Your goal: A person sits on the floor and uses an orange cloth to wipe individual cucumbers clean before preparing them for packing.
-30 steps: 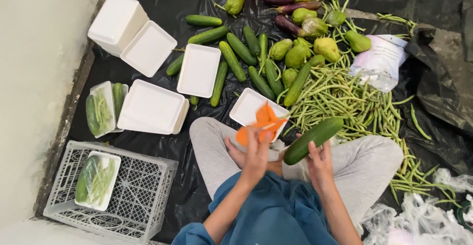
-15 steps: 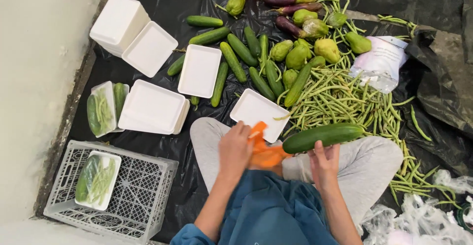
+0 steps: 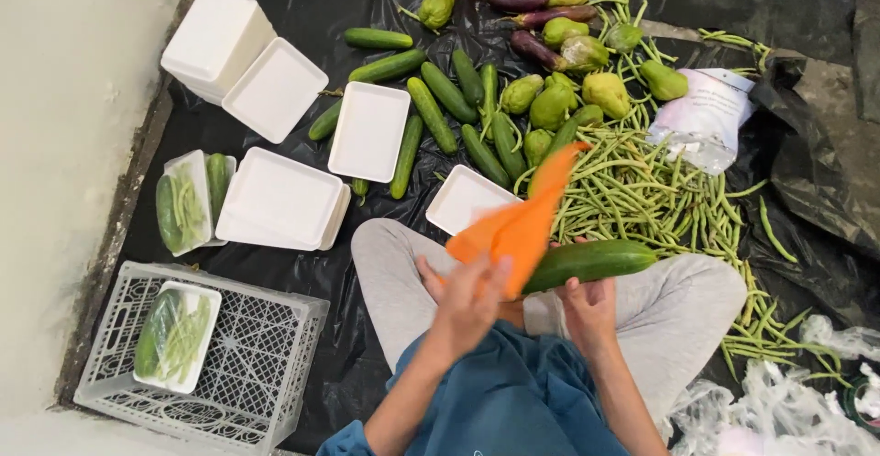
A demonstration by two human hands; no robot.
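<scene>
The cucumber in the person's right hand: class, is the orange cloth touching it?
Touching. The head view shows the orange cloth draped against the left end of the cucumber, which the right hand grips from beneath.

An orange cloth [image 3: 518,227] is showing against a dark green cucumber [image 3: 591,263]. White foam trays [image 3: 369,131] are lying on black plastic sheeting [image 3: 302,16].

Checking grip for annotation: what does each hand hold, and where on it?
The right hand holds the cucumber by its near end; the left hand grips the orange cloth at its lower end.
</scene>
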